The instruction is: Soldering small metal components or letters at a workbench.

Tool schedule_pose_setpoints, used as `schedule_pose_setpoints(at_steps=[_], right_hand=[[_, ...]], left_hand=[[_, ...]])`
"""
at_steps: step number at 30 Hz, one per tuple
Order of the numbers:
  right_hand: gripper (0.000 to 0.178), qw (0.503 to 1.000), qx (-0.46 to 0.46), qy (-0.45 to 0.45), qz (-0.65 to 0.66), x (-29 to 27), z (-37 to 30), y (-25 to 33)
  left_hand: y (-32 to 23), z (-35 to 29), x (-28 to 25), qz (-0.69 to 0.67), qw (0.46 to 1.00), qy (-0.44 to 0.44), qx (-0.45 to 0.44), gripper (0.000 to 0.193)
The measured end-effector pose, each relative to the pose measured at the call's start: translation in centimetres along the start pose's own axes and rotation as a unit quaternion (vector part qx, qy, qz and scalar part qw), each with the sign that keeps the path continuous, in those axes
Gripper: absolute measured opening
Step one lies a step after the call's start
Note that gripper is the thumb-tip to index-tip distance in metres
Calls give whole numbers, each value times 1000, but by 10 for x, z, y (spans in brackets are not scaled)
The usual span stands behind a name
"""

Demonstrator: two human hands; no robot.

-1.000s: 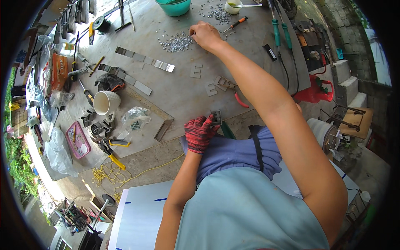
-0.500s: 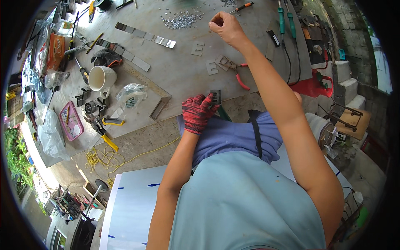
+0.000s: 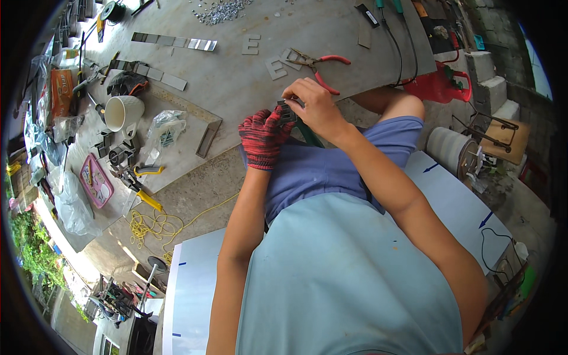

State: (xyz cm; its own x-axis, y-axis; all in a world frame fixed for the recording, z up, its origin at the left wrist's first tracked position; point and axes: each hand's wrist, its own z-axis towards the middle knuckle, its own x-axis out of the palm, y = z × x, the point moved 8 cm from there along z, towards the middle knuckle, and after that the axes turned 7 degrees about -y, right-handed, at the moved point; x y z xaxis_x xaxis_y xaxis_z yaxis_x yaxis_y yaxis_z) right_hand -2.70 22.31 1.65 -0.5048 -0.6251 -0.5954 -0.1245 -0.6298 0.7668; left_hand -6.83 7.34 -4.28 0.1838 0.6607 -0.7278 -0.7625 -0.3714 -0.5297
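Note:
My left hand (image 3: 259,139), in a red and black knit glove, is closed on a small grey slotted metal piece (image 3: 287,111) at the table's front edge. My bare right hand (image 3: 319,107) bends over that piece from the right. Its fingertips are pinched together at the piece's upper edge; whatever may be between them is hidden. Just beyond my hands are red-handled pliers (image 3: 322,60). Flat metal E shapes lie near them, one E (image 3: 251,45) apart and another E (image 3: 276,68) close to the plier jaws.
On the grey table (image 3: 195,68) are metal strips (image 3: 174,41), a heap of shiny bits (image 3: 222,10), a white mug (image 3: 124,112), a metal square (image 3: 208,139) and yellow-handled snips (image 3: 148,198). Green-handled tools with black cables (image 3: 387,35) lie right, near a red gas cylinder (image 3: 435,83).
My right hand has come back from near the heap of bits to the metal piece in my left hand. The view has shifted, so the table sits higher and farther left.

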Motion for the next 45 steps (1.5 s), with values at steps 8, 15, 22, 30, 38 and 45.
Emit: schedule_pose_setpoints(at_steps=[8, 15, 22, 30, 38, 45], right_hand=[[15, 1000, -14, 3, -4, 3, -4, 3], [16, 1000, 0, 8, 9, 4, -5, -3], [15, 985, 118, -111, 52, -45, 28, -35], [22, 932, 168, -320, 20, -143, 146, -152], [57, 910, 259, -312, 84, -138, 229, -213], [69, 858, 340, -276, 269, -110, 287, -288]], left_hand=[[2, -3, 1, 17, 1000, 1, 3, 56], [4, -4, 2, 15, 1000, -8, 8, 57], [2, -1, -2, 17, 1000, -15, 10, 59], [-3, 2, -4, -1, 1000, -22, 16, 62], [1, -3, -8, 17, 1000, -5, 11, 65], [0, -2, -1, 13, 1000, 1, 3, 64]])
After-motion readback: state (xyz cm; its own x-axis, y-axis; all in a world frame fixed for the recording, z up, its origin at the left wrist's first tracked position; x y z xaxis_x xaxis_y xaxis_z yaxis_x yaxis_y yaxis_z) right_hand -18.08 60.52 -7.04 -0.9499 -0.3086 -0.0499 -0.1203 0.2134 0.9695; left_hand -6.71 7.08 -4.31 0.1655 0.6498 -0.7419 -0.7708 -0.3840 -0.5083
